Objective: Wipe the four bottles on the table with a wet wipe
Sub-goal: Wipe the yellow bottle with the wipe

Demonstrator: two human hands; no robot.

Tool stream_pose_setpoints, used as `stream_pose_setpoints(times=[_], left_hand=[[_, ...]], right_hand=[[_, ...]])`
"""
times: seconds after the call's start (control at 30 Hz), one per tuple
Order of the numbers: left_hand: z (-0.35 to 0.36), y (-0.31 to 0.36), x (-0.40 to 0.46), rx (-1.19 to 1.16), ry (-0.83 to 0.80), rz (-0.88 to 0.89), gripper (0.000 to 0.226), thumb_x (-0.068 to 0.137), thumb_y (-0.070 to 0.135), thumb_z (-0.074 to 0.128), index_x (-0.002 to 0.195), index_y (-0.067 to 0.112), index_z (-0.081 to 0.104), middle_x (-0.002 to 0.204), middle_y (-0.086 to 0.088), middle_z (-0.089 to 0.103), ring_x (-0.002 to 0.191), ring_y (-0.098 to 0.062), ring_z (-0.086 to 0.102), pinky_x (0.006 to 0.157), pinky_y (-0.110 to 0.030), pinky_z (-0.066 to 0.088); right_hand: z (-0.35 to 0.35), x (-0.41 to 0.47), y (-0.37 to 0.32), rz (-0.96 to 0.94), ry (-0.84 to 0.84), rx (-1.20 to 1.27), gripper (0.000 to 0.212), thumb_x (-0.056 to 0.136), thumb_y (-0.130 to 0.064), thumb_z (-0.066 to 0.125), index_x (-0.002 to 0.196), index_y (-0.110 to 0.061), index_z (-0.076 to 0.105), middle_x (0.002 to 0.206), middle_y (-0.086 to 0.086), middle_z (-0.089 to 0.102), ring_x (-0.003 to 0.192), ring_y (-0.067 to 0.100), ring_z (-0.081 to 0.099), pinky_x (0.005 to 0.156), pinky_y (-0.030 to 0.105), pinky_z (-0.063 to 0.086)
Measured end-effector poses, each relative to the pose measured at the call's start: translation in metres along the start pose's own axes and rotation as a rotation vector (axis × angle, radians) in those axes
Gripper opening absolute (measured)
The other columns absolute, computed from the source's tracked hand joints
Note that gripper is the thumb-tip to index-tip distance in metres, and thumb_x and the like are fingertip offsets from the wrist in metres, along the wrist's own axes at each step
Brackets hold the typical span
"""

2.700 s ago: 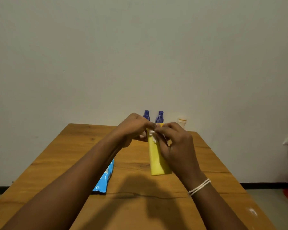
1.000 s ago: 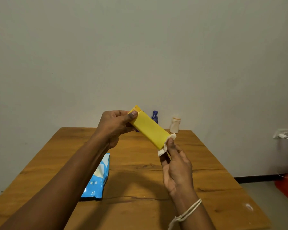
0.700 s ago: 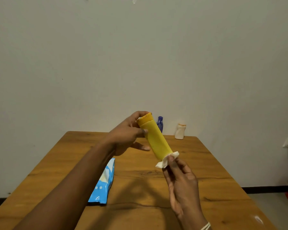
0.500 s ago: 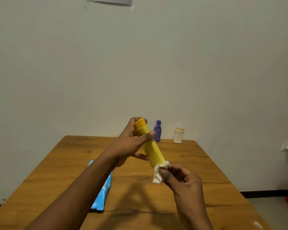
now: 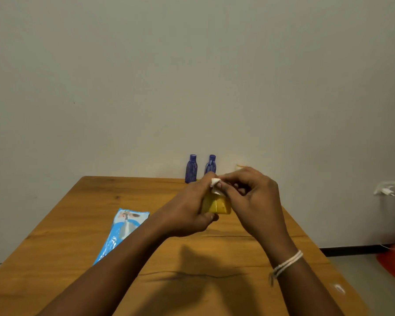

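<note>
Wiping the yellow bottle [image 5: 216,205] goes best with it held firm: the left hand [image 5: 187,210] curls its grip round the body, above the middle of the tabletop [image 5: 62,236], while the right hand [image 5: 251,197] pinches the wet wipe [image 5: 215,187] against the bottle's far end. Turn the bottle under the wipe so every side is covered. Two blue bottles [image 5: 191,169] wait at 12 o'clock; a fourth, pale bottle peeks behind the right hand.

1. You've only got one view, the head cam, so nothing overlaps with a second angle.
2. It looks forward and slightly down along the table [image 5: 62,224] toward its far edge and the wall [image 5: 192,76].
3. Your forearms come in close from the bottom edge.
</note>
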State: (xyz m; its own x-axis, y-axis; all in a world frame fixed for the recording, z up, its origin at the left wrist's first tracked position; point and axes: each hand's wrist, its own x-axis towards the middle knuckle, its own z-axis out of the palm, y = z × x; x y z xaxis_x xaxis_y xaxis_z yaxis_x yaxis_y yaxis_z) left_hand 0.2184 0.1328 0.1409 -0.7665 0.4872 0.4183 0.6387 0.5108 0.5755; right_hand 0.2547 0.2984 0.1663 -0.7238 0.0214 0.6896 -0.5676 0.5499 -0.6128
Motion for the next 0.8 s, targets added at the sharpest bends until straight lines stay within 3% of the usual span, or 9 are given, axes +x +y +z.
stream_pose_setpoints(times=[0.13, 0.27, 0.33, 0.5, 0.67, 0.8], left_hand=[[-0.012, -0.006, 0.005, -0.119, 0.080, 0.021, 0.058, 0.077, 0.022, 0.085, 0.125, 0.033, 0.054, 0.117, 0.014, 0.063, 0.109, -0.009, 0.060, 0.088, -0.033, 0.057], [-0.021, -0.007, 0.004, -0.431, -0.018, -0.005, 0.049, 0.087, 0.008, 0.076, 0.130, 0.026, 0.060, 0.120, 0.011, 0.070, 0.115, -0.007, 0.065, 0.090, -0.024, 0.057], [-0.026, -0.006, 0.002, -0.549, -0.111, -0.007, 0.043, 0.091, 0.003, 0.068, 0.130, 0.019, 0.060, 0.121, 0.003, 0.071, 0.117, -0.016, 0.066, 0.089, -0.026, 0.056], [-0.047, -0.009, 0.006, -0.820, -0.148, -0.060, 0.041, 0.097, 0.016, 0.056, 0.136, 0.002, 0.054, 0.130, -0.019, 0.065, 0.120, -0.036, 0.063, 0.095, -0.050, 0.055], [-0.050, -0.009, 0.011, -0.917, -0.051, -0.190, 0.040, 0.103, 0.015, 0.050, 0.142, 0.023, 0.048, 0.128, -0.012, 0.068, 0.116, -0.032, 0.066, 0.082, -0.044, 0.059], [-0.036, -0.003, 0.015, -0.915, -0.111, -0.237, 0.033, 0.106, 0.019, 0.046, 0.137, 0.021, 0.057, 0.121, -0.013, 0.068, 0.105, -0.031, 0.069, 0.079, -0.043, 0.058]], right_hand=[[0.002, -0.010, 0.003, 0.030, 0.026, 0.128, 0.012, 0.086, -0.020, 0.074, 0.097, -0.025, 0.077, 0.088, -0.015, 0.070, 0.087, -0.001, 0.066, 0.065, 0.008, 0.051], [0.008, -0.028, 0.001, -0.002, 0.011, 0.308, 0.018, 0.088, -0.023, 0.070, 0.104, -0.026, 0.077, 0.098, -0.014, 0.071, 0.096, 0.004, 0.068, 0.071, 0.013, 0.056], [0.009, -0.014, 0.001, 0.012, 0.032, 0.332, 0.017, 0.089, -0.021, 0.069, 0.105, -0.020, 0.077, 0.097, -0.009, 0.071, 0.095, 0.007, 0.069, 0.071, 0.016, 0.056], [0.008, -0.008, 0.005, -0.154, 0.026, 0.143, 0.023, 0.089, -0.002, 0.069, 0.108, -0.013, 0.076, 0.103, -0.003, 0.067, 0.099, 0.008, 0.065, 0.075, 0.014, 0.053], [0.018, -0.058, 0.022, -0.262, -0.128, -0.085, 0.030, 0.084, -0.003, 0.074, 0.111, -0.017, 0.073, 0.107, -0.006, 0.061, 0.102, 0.005, 0.058, 0.078, 0.021, 0.056], [0.014, -0.017, 0.008, -0.296, 0.020, -0.106, 0.020, 0.087, -0.011, 0.071, 0.107, -0.009, 0.074, 0.098, 0.004, 0.066, 0.087, 0.010, 0.061, 0.071, 0.026, 0.055]])
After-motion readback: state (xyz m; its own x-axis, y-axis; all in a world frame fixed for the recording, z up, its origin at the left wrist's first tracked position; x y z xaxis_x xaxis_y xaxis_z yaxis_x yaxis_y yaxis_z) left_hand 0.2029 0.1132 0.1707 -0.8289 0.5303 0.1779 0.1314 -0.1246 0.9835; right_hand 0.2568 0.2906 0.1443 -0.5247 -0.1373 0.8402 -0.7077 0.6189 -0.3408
